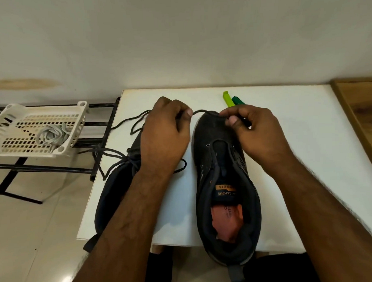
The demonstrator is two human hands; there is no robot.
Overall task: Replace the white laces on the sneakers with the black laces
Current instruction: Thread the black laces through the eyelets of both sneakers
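Note:
Two black sneakers lie on the white table (303,136), toes pointing away from me. The right sneaker (225,202) has bare eyelets and an orange insole. The left sneaker (115,191), partly hidden under my left forearm, carries a black lace whose loose ends spread over the table edge. A second black lace (203,111) stretches over the right sneaker's toe. My left hand (164,137) pinches one part of it and my right hand (256,134) pinches another. The white laces (52,135) lie bundled in a white basket (9,126) at the left.
The basket sits on a black metal rack (100,127) left of the table. A light green clip (227,99) and a dark green one (237,100) lie on the table beyond my right hand. A wooden surface (361,113) borders the table's right side.

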